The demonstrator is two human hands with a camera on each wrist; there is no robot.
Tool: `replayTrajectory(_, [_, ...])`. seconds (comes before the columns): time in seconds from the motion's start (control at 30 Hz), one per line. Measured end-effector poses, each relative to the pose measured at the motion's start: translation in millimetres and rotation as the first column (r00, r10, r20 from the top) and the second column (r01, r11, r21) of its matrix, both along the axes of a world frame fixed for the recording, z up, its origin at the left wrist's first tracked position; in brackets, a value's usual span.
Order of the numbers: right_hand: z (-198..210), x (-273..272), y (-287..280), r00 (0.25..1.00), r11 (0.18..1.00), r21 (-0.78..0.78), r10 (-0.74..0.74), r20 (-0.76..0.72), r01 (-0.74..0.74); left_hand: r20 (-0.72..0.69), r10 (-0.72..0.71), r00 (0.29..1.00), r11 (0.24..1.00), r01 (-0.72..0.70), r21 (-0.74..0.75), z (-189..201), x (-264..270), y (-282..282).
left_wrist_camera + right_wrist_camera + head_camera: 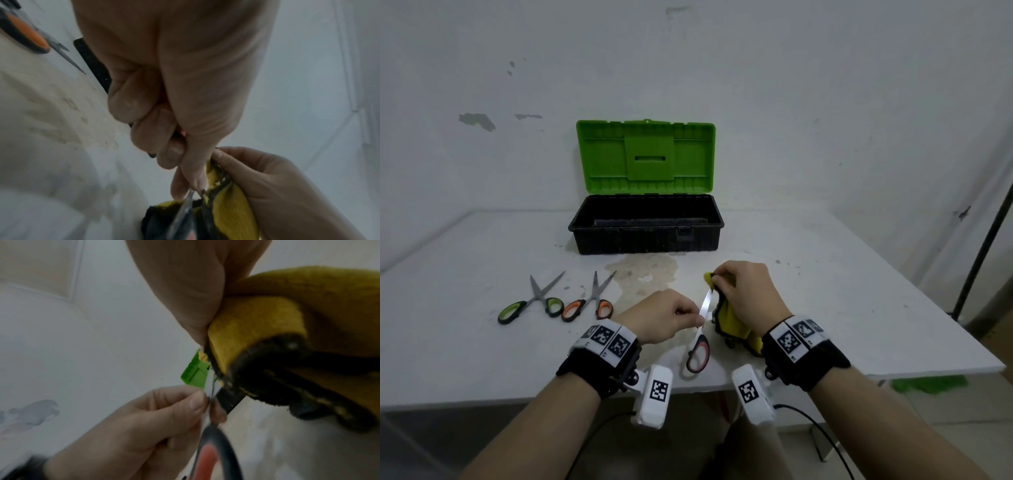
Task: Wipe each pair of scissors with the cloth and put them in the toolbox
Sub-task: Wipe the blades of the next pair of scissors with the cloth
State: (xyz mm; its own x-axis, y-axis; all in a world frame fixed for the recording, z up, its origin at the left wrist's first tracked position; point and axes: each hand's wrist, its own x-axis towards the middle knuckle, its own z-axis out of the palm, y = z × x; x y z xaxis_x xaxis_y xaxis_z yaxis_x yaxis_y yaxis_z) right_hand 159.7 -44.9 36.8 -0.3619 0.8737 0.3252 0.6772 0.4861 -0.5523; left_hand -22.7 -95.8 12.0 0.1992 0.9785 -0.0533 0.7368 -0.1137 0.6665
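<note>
My left hand (pixel 690 317) pinches the blade of the red-handled scissors (pixel 699 349), whose handles hang toward me above the table; the same pinch shows in the left wrist view (pixel 189 185). My right hand (pixel 726 284) grips the yellow cloth with black edging (pixel 732 322) around the blade tip. In the right wrist view the cloth (pixel 287 324) fills the upper right and the red handle (pixel 207 457) sits at the bottom. The toolbox (pixel 645 236) stands open behind, black base, green lid (pixel 645 156) upright.
Green-handled scissors (pixel 530 303) and orange-handled scissors (pixel 589 301) lie side by side on the white table (pixel 859 308), left of my hands. A brownish stain (pixel 647 274) marks the table before the toolbox. A dark pole (pixel 983 253) stands at the right.
</note>
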Motion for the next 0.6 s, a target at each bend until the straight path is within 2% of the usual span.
replayTrajectory(0.1, [5.3,6.0,3.7,0.994,0.999,-0.006,-0.042,-0.101,0.041,0.064,0.062,0.996,0.997,-0.06,-0.037,-4.0,-2.0,-0.8])
replayTrajectory(0.2, [8.5,9.0,-5.9,0.983,0.992,-0.062,0.104,-0.148,-0.114,0.099,0.097,0.99,0.994,-0.091,-0.064,-3.7,-5.1,-0.4])
replayTrajectory(0.3, [-2.0,4.6,-9.1,0.979,0.976,-0.074,0.199,-0.052,-0.203,0.123,0.074,0.99,0.996,-0.068,-0.051,-1.5,-2.1,-0.8])
replayTrajectory(0.37, [-11.4,3.3,-5.9,0.986,0.983,0.084,0.159,0.057,-0.164,0.113,0.066,0.991,0.997,-0.063,-0.034,-0.6,-0.2,-1.2])
replayTrajectory(0.43, [-19.6,4.6,-6.7,0.977,0.952,0.268,0.097,0.191,-0.147,0.127,0.071,0.989,0.997,-0.067,-0.036,-1.8,-0.7,-1.6])
replayTrajectory(0.6, [-32.4,4.9,-18.2,0.947,0.925,0.329,0.083,0.309,-0.189,0.163,0.096,0.982,0.995,-0.091,-0.039,-4.5,-4.1,-0.8])
